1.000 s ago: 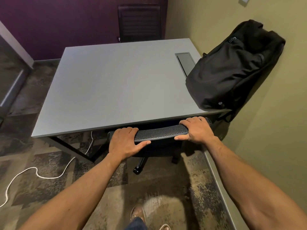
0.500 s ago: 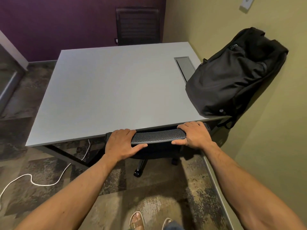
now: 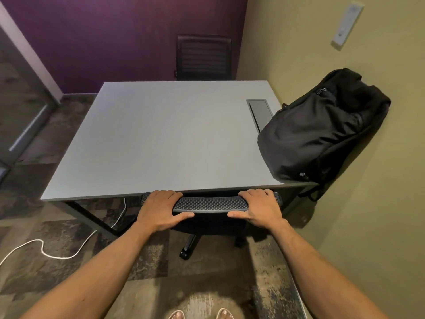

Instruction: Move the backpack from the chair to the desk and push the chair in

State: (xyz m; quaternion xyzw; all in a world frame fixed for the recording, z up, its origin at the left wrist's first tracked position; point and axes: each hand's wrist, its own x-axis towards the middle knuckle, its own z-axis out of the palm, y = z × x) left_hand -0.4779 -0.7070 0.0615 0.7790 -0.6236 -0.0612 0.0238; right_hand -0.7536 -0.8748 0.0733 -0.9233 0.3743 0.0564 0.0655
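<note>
At the far left a white cable (image 3: 43, 246) snakes across the patterned carpet (image 3: 69, 236) and runs up under the near left corner of the grey desk (image 3: 161, 139). The left hand (image 3: 159, 209) wraps the top edge of the black mesh chair back (image 3: 208, 202) near its left end — fingers curled over the far side, thumb lying along the near face, a closed grip on the rail. The chair sits tucked in, its back rail touching or just short of the desk's near edge; which of the two cannot be told. Below the rail a castor leg (image 3: 188, 247) pokes out onto the carpet. At the bottom edge, two feet (image 3: 200, 314) in open footwear show between the forearms.

Across the desk, against the purple wall, stands a second dark chair (image 3: 204, 57), pushed up to the far edge. The right hand (image 3: 258, 208) grips the same rail near its right end in the same manner — fingers over the top, thumb pressed along the front. Set into the desktop near its right side is a rectangular cable hatch (image 3: 261, 111). The black backpack (image 3: 322, 132) rests on the desk's near right corner, leaning tilted against the olive wall, a strap (image 3: 316, 194) dangling off the desk edge. High on that wall is a white switch plate (image 3: 346, 24).
</note>
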